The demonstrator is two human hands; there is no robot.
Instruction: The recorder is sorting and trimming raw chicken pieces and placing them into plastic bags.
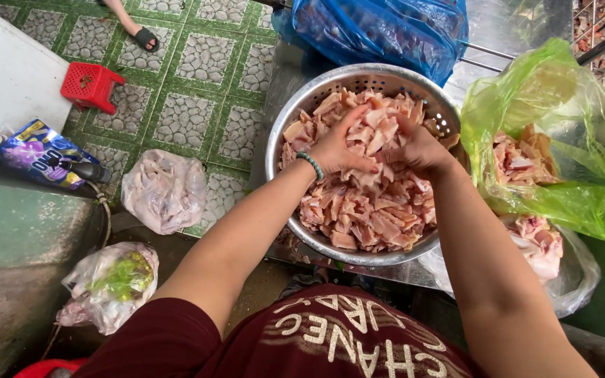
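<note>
A round metal colander point(309, 101) full of raw chopped meat pieces point(365, 210) stands on a steel counter in front of me. My left hand point(337, 147), with a green bead bracelet at the wrist, lies on the meat with fingers pressed into the pile. My right hand point(418, 147) is beside it, also dug into the meat, fingertips partly hidden among the pieces. Both hands are grasping pieces near the middle of the colander.
A green plastic bag point(561, 140) with more meat lies right of the colander, a clear bag point(561, 259) below it, a blue bag point(379, 31) behind. On the tiled floor: a red stool point(91, 85), a bag of meat point(166, 190), a bag of greens point(113, 283), a person's sandalled foot point(141, 35).
</note>
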